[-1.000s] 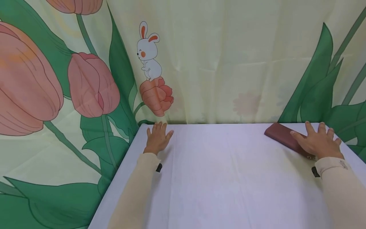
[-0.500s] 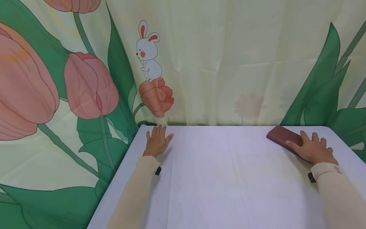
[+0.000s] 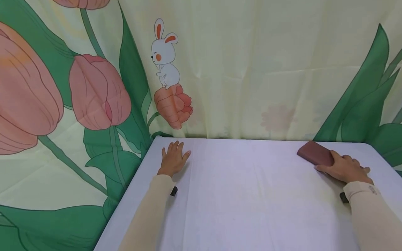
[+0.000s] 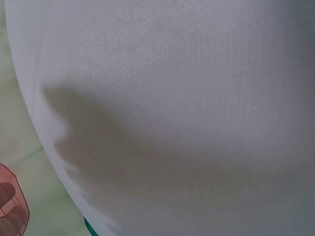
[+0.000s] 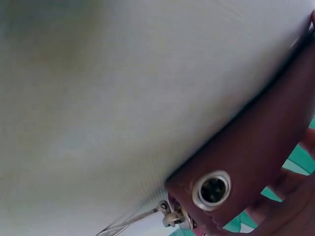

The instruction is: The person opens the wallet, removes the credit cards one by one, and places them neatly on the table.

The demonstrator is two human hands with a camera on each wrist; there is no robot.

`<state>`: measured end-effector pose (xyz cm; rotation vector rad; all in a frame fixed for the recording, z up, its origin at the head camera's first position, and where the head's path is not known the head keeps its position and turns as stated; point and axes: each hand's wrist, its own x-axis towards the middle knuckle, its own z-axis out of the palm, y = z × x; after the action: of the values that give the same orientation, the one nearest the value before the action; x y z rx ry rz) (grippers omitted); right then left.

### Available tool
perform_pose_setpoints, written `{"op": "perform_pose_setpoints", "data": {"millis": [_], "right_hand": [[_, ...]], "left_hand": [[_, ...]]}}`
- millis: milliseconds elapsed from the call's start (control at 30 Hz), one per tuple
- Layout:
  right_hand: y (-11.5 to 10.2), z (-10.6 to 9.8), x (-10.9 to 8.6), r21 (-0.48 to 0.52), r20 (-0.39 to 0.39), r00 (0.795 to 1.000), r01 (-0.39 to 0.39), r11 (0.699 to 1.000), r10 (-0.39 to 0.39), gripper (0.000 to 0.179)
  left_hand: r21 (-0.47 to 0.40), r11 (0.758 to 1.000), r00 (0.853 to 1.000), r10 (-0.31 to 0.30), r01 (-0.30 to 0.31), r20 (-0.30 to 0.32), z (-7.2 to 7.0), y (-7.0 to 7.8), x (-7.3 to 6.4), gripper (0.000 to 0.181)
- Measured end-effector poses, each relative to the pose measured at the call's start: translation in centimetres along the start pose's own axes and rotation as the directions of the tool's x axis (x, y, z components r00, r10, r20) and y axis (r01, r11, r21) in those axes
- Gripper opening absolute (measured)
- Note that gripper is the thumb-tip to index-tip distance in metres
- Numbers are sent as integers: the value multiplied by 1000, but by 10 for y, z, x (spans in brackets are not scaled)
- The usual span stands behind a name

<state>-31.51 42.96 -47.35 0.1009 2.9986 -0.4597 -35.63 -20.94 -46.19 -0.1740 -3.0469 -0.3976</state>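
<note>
A long, dark-red leather-look case (image 3: pixel 315 153) is at the far right of the white-covered table. My right hand (image 3: pixel 347 169) grips its near end, thumb along the near side and fingers over the far side. The right wrist view shows the case (image 5: pixel 246 147) close up, with a metal-rimmed eyelet (image 5: pixel 211 191) and a metal clasp (image 5: pixel 172 215) at its end; fingers (image 5: pixel 288 184) lie along the other side. Near the far left corner, my left hand (image 3: pixel 172 159) is spread with nothing in it. Its fingertips (image 4: pixel 10 221) show at the left wrist view's edge, above a shadow.
A white cloth covers the table (image 3: pixel 226 195), whose back edge meets a hanging curtain (image 3: pixel 226 69). Printed on the curtain are tulips, leaves and a rabbit (image 3: pixel 164 55). Black straps are on both wrists.
My right hand has come down from hovering over the case and closed around its near end. The left hand stays about where it was. The head view has shifted slightly.
</note>
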Motion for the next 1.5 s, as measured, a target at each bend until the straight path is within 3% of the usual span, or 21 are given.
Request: {"op": "perform_pose_setpoints", "data": {"millis": [200, 500, 1067, 1500], "right_hand": [[-2, -3, -5, 9, -41, 999, 23, 1000, -23, 114], [-20, 0, -9, 9, -71, 993, 91, 996, -90, 117], [-83, 17, -13, -22, -52, 973, 222, 975, -223, 106], [-120, 27, -24, -54, -63, 950, 303, 951, -306, 100]], "left_hand": [[-10, 1000, 1000, 15, -15, -16, -4, 5, -2, 70], [-14, 1000, 1000, 22, -22, 7, -3, 13, -6, 71], [-24, 999, 999, 33, -32, 14, 8, 27, -17, 70], [-39, 995, 995, 95, -95, 3, 14, 41, -21, 69]]}}
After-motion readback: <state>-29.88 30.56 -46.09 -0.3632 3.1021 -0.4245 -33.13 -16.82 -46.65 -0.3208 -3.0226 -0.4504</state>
